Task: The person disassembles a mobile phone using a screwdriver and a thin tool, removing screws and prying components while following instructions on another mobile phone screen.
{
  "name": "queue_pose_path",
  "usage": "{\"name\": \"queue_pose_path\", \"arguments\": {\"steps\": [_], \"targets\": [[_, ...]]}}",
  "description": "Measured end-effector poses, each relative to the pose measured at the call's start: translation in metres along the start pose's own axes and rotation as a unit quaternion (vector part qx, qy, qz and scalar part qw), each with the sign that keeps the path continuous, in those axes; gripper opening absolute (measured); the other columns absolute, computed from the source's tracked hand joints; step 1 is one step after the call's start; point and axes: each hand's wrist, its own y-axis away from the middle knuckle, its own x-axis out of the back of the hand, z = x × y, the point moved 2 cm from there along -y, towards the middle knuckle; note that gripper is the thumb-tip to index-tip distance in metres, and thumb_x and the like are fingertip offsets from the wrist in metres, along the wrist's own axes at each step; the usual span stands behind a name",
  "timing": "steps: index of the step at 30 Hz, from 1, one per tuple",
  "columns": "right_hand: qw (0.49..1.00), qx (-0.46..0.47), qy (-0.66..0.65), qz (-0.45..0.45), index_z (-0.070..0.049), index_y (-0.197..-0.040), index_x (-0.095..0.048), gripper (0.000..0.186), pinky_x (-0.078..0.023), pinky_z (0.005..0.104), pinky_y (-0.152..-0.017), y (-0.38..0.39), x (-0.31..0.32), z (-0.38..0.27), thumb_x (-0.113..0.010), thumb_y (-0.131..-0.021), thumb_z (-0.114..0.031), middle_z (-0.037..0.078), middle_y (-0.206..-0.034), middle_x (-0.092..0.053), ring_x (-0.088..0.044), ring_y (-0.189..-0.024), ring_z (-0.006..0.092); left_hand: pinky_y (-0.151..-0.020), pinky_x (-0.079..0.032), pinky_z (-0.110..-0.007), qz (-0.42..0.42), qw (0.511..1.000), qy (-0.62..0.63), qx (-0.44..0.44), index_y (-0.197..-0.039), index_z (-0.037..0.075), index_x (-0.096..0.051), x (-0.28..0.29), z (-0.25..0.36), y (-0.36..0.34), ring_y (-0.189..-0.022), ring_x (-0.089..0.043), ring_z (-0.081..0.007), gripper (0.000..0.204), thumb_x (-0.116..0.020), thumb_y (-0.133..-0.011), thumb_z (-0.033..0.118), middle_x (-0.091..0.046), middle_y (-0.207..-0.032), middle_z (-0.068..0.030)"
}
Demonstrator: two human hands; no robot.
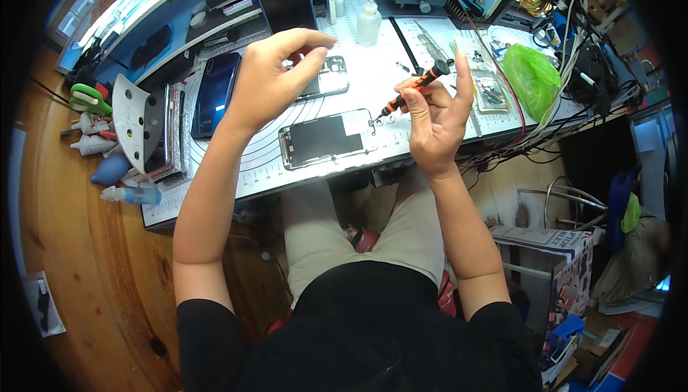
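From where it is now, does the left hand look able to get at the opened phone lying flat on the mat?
Probably yes. The left hand is raised just above and left of the opened phone, with nothing lying between them; the right hand holds the screwdriver off to the other side.

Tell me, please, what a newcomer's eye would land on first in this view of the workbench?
Probably the right hand, raised mid-frame with an orange-and-black precision screwdriver whose tip points down at an opened phone body lying flat on the white work mat. The left hand hovers just above and behind it, fingertips pinched. At the right edge of the mat, a bright green plastic bag stands out.
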Motion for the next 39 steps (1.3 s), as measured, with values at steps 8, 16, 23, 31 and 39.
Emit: {"name": "queue_pose_path", "arguments": {"steps": [8, 16, 23, 31, 39], "targets": [[0.997, 0.038, 0.053, -0.036, -0.003, -0.152, -0.024, 0.059, -0.057, 0.0316, -0.084, 0.010, 0.001, 0.010, -0.057, -0.103, 0.002, 0.018, -0.103, -0.069, -0.067, -0.094, 0.0185, -0.083, -0.054, -0.022, 0.011, 0.992, 0.095, 0.077, -0.113, -0.001, -0.074, -0.027, -0.022, 0.008, -0.094, -0.069, -0.0082, 0.019, -0.063, -0.098, 0.002, -0.077, -0.100, -0.0060], [0.997, 0.046, 0.053, -0.032, -0.003, -0.153, -0.022, 0.059, -0.057, 0.0283, -0.073, 0.008, -0.002, 0.007, -0.056, -0.104, 0.000, 0.021, -0.100, -0.070, -0.067, -0.085, 0.0181, -0.091, -0.053, -0.024, 0.033, 0.990, 0.116, 0.076, -0.113, -0.002, -0.073, -0.024, -0.028, 0.011, -0.100, -0.071, -0.0116, 0.019, -0.062, -0.099, 0.003, -0.076, -0.103, -0.0078], [0.996, 0.057, 0.064, -0.019, -0.004, -0.151, -0.022, 0.059, -0.056, 0.0327, -0.085, 0.009, 0.000, 0.004, -0.056, -0.103, 0.002, 0.023, -0.104, -0.069, -0.068, -0.091, 0.0210, -0.066, -0.050, -0.025, 0.020, 0.999, 0.037, 0.019, -0.108, 0.003, -0.077, -0.028, -0.021, 0.009, -0.072, -0.063, -0.0083, 0.021, -0.068, -0.091, 0.010, -0.077, -0.091, -0.0070], [0.992, -0.030, -0.063, 0.109, 0.001, -0.151, -0.028, 0.056, -0.052, 0.0328, -0.095, 0.008, -0.014, -0.020, -0.057, -0.103, 0.001, 0.018, -0.109, -0.070, -0.067, -0.098, 0.0184, -0.064, -0.046, -0.035, -0.136, 0.984, 0.061, -0.102, -0.100, 0.000, -0.074, -0.048, 0.007, 0.022, -0.068, -0.060, -0.0250, 0.014, -0.075, -0.089, 0.008, -0.064, -0.075, -0.0114], [0.976, -0.168, -0.132, 0.053, 0.003, -0.127, -0.056, 0.024, -0.051, 0.0300, -0.096, 0.013, -0.034, -0.020, -0.060, -0.105, -0.006, 0.012, -0.110, -0.069, -0.065, -0.107, 0.0158, -0.064, -0.047, -0.036, -0.110, 0.990, 0.064, -0.063, -0.089, 0.002, -0.072, -0.043, 0.006, 0.023, -0.068, -0.061, -0.0252, 0.008, -0.078, -0.087, 0.008, -0.065, -0.075, -0.0104]]}}
